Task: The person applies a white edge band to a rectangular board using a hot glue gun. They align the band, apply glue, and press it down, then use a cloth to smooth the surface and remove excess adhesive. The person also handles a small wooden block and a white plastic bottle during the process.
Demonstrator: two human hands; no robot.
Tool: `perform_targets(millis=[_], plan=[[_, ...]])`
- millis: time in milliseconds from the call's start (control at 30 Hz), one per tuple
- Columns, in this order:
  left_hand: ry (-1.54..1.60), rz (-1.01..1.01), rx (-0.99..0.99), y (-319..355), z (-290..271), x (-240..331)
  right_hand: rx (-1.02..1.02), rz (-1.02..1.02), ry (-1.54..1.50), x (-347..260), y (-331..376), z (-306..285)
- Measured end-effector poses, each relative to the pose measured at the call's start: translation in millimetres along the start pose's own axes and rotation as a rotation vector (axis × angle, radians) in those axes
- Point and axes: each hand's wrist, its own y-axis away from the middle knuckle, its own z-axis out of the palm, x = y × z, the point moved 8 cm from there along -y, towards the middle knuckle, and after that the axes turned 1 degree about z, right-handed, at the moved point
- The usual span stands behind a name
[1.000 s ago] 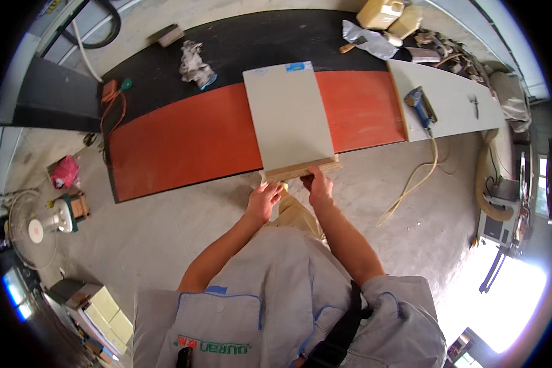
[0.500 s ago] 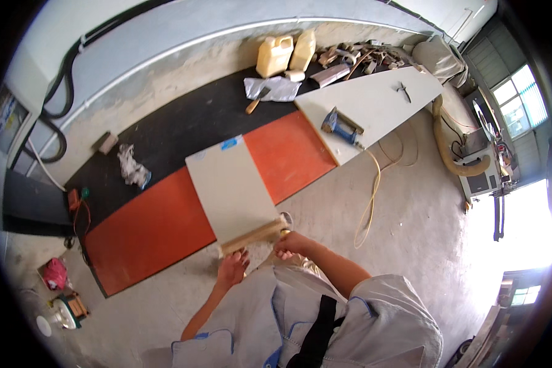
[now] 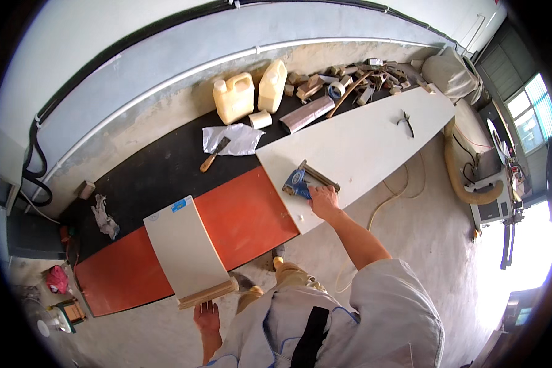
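Nail gun (image 3: 299, 182), blue with a dark bar, lies at my right hand (image 3: 325, 201), on the left end of the long white board (image 3: 362, 147). My fingers are at its handle; I cannot tell whether they have closed round it. The bar, its long side, slants from far left to near right, just beyond my knuckles. My right hand is the nearer one. My left hand (image 3: 207, 316) is well apart from it, lower and to the left, so from there the nail gun lies away and to the right. Its fingers are up at the wood strip (image 3: 208, 293); whether they grip it or only steady it, I cannot tell. The strip sits along the near end of the small grey board (image 3: 181, 251), which lies crosswise over the red sheet (image 3: 248, 208) and juts past its near edge. Farther out are pliers (image 3: 405, 124), a scraper (image 3: 210, 161) and two yellow jugs (image 3: 234, 101).
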Motion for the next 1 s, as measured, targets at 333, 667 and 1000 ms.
perform_targets(millis=[333, 667, 1000], plan=[[-0.709, -0.110, 0.230, 26.2, -28.5, -90.3, 0.582, -0.011, -0.290, 98.8, -28.9, -64.4], [-0.933, -0.144, 0.353, 0.6, 102.0, -184.3, 0.534, 0.310, -0.417, 264.2, -165.7, -65.7], [-1.022, -0.106, 0.502, 24.4, 175.9, -223.2, 0.595, 0.349, -0.555, 375.4, -341.7, -102.9]])
